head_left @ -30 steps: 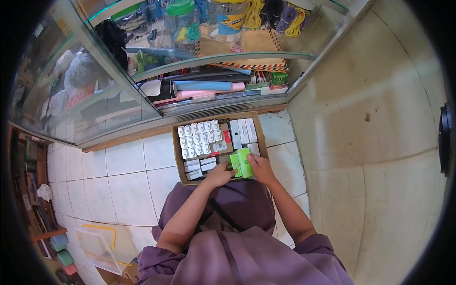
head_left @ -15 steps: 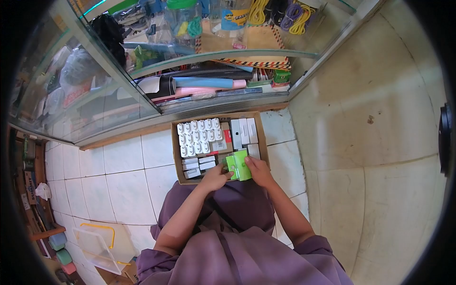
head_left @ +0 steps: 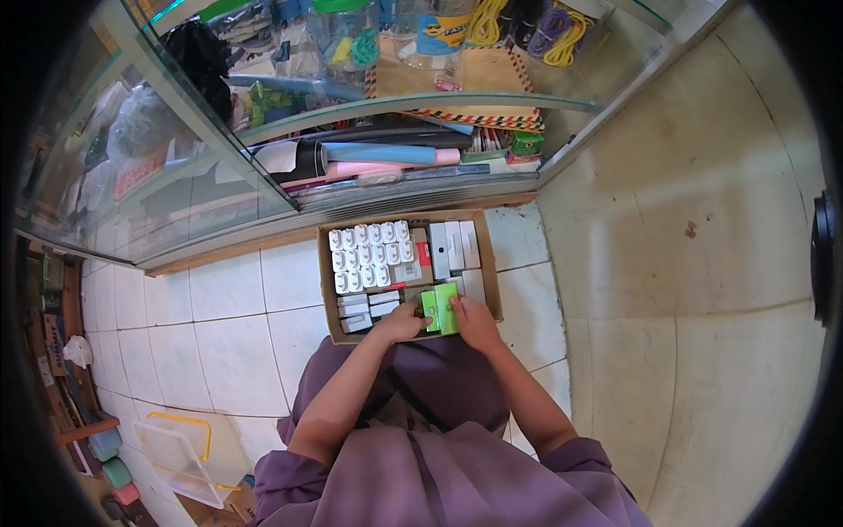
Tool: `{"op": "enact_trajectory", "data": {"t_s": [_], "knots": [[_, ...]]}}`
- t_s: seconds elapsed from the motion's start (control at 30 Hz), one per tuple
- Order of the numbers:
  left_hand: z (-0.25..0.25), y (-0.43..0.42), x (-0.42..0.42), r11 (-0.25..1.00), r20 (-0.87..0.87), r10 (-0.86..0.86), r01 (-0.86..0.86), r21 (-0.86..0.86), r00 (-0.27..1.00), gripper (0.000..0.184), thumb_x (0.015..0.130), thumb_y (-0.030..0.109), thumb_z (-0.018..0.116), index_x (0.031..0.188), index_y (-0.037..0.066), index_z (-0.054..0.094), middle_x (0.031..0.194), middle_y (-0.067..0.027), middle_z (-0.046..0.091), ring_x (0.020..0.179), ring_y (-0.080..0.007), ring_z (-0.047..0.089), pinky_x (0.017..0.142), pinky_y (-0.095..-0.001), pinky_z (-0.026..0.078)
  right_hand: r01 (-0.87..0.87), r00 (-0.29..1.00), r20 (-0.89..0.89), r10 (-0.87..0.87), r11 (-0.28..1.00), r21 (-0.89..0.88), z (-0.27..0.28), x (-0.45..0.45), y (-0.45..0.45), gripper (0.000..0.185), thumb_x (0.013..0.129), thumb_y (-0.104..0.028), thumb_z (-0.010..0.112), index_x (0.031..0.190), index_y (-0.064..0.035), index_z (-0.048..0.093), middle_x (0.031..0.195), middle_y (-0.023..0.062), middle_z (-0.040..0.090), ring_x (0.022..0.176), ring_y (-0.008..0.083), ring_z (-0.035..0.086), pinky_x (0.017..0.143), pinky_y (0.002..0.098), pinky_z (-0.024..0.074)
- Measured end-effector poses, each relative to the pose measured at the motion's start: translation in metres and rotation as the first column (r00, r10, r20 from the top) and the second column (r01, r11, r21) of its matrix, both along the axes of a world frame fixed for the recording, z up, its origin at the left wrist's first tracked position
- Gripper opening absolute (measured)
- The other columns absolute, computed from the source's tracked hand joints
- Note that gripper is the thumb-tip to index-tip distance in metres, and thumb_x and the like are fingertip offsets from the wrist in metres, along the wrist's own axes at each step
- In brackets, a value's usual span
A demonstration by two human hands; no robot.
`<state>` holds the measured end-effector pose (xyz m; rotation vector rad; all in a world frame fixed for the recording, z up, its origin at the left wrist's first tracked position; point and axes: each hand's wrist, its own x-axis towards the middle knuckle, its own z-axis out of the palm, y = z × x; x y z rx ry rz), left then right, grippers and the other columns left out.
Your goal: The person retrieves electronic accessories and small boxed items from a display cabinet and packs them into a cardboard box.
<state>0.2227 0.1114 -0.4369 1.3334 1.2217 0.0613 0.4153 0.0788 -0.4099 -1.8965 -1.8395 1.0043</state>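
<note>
A cardboard carton (head_left: 328, 303) stands on the floor before my knees. At its front, right of the middle, are bright green small boxes (head_left: 446, 312), side by side. My right hand (head_left: 477, 327) is closed on the right side of the larger green one. My left hand (head_left: 401, 325) pinches the left green piece (head_left: 429, 306) low at its edge. Rows of white plug-like pieces (head_left: 362, 256) fill the carton's back left. Small white boxes (head_left: 355, 309) lie at its front left, and taller white boxes (head_left: 455, 246) at its back right.
A glass display case (head_left: 421, 104) with jars, cord bundles and paper rolls stands right behind the carton. A clear plastic container with a yellow handle (head_left: 180, 448) sits on the tiled floor at lower left. Shelves (head_left: 66, 351) line the left side.
The larger green box has turned and shows a narrower face, with my right hand moving slightly along with it. My left hand stays by the left green piece. The view has shifted a little.
</note>
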Motion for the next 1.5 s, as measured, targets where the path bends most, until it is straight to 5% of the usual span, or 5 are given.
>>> {"op": "enact_trajectory", "data": {"t_s": [0.13, 0.43, 1.0, 1.3, 1.5], "knots": [[-0.011, 0.005, 0.001, 0.999, -0.001, -0.005, 0.005, -0.042, 1.0, 0.052, 0.084, 0.024, 0.064, 0.124, -0.007, 0.049, 0.118, -0.0226, 0.058, 0.11, -0.0309, 0.056, 0.094, -0.0349, 0.042, 0.022, 0.999, 0.034, -0.023, 0.999, 0.023, -0.009, -0.004, -0.001, 0.045, 0.097, -0.036, 0.037, 0.082, 0.0023, 0.056, 0.075, 0.0269, 0.058, 0.074, 0.0453, 0.057, 0.067, 0.0524, 0.0427], [-0.012, 0.009, 0.011, 0.995, -0.058, -0.009, 0.003, -0.1, 0.998, 0.058, 0.083, 0.02, 0.066, 0.129, -0.006, 0.043, 0.122, -0.0228, 0.055, 0.114, -0.0303, 0.053, 0.096, -0.034, 0.04, 0.02, 1.0, -0.007, -0.019, 0.993, 0.112, -0.019, 0.0, -0.002, 0.025, 0.088, -0.017, 0.053, 0.104, 0.003, 0.055, 0.085, 0.025, 0.062, 0.081, 0.0421, 0.059, 0.072, 0.0485, 0.0461], [-0.043, 0.012, 0.012, 0.995, -0.145, -0.089, 0.083, -0.046, 0.985, 0.06, 0.078, 0.025, 0.069, 0.126, -0.004, 0.048, 0.124, -0.0255, 0.054, 0.115, -0.0345, 0.053, 0.096, -0.0357, 0.042, 0.161, 0.987, -0.062, -0.151, 0.963, 0.218, -0.023, -0.007, 0.003, 0.023, 0.075, -0.005, 0.065, 0.095, -0.0024, 0.053, 0.079, 0.0138, 0.057, 0.071, 0.0285, 0.06, 0.064, 0.0395, 0.0474], [-0.04, 0.006, 0.023, 0.992, -0.389, -0.022, 0.068, 0.105, 0.921, 0.043, 0.072, 0.032, 0.065, 0.097, -0.003, 0.067, 0.106, -0.0241, 0.063, 0.101, -0.0353, 0.061, 0.086, -0.0397, 0.049, 0.152, 0.986, 0.032, -0.165, 0.957, 0.246, -0.023, -0.01, 0.002, 0.004, 0.073, -0.002, 0.063, 0.075, -0.0038, 0.061, 0.075, 0.0119, 0.058, 0.07, 0.0272, 0.06, 0.064, 0.0382, 0.0481], [0.014, -0.014, 0.018, 0.986, -0.426, 0.018, 0.055, 0.157, 0.905, 0.051, 0.074, 0.042, 0.065, 0.101, -0.002, 0.066, 0.107, -0.0232, 0.063, 0.102, -0.0347, 0.061, 0.088, -0.0408, 0.049, 0.137, 0.99, -0.038, -0.132, 0.967, 0.214, -0.026, -0.008, -0.001, 0.006, 0.071, -0.005, 0.061, 0.077, -0.0053, 0.059, 0.081, 0.0135, 0.06, 0.076, 0.0322, 0.06, 0.068, 0.0417, 0.0475]]}}
